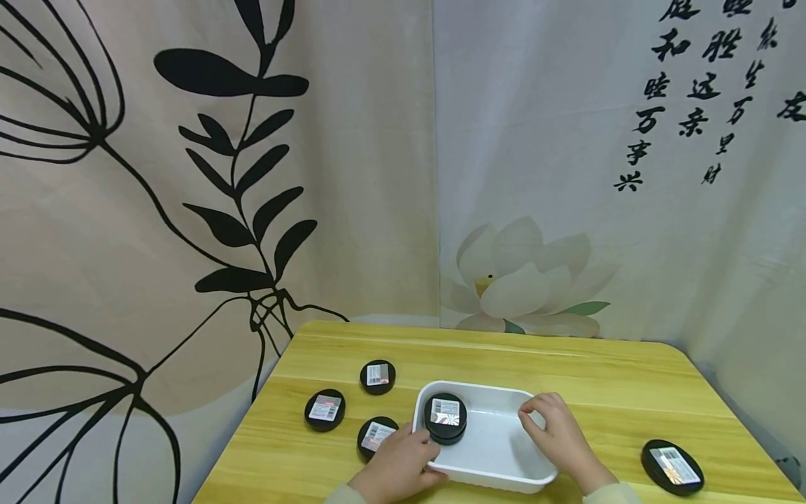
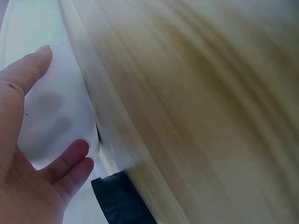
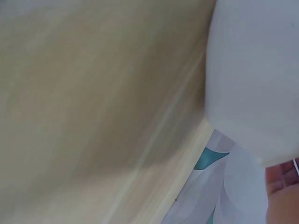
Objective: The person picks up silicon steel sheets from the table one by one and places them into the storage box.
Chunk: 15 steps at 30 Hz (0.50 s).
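A white rectangular plastic tray [image 1: 491,437] stands near the table's front. My left hand [image 1: 403,465] holds its front left corner, one fingertip over the rim and the thumb outside the front wall. In the left wrist view, the thumb and two fingers of the left hand [image 2: 35,154] lie spread beside the pale wall. On the right, my right hand [image 1: 557,434] pinches the tray's rim; only part of its fingers [image 3: 280,176] shows in the right wrist view. Inside the tray's left end sits a stack of flat black discs [image 1: 446,418], the top one bearing a barcode label.
Left of the tray lie three labelled black discs: a back one [image 1: 378,376], a left one [image 1: 324,409] and a near one [image 1: 376,437] partly behind my left hand. Another disc [image 1: 672,467] lies at the front right of the yellow wooden table [image 1: 516,350]. A printed curtain hangs behind.
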{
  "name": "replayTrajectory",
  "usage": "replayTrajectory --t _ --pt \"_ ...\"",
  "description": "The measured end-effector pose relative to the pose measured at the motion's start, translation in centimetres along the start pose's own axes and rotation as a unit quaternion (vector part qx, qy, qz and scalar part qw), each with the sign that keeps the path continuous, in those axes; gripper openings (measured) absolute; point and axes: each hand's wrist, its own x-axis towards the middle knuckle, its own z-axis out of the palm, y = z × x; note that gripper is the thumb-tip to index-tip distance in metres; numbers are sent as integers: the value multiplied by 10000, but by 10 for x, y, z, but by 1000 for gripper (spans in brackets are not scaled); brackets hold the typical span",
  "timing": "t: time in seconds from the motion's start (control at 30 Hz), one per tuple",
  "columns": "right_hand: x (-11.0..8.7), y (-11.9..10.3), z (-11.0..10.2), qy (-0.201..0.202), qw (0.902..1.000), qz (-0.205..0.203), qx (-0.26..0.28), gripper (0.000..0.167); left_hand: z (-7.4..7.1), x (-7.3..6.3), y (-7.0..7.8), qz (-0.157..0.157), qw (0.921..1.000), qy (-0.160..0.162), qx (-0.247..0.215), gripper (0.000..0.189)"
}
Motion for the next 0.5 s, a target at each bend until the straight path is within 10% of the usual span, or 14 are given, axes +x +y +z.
replayTrajectory --t 0.5 --pt "-9 10 2 759 9961 -437 -118 19 0 0 0 -12 9999 -153 26 39"
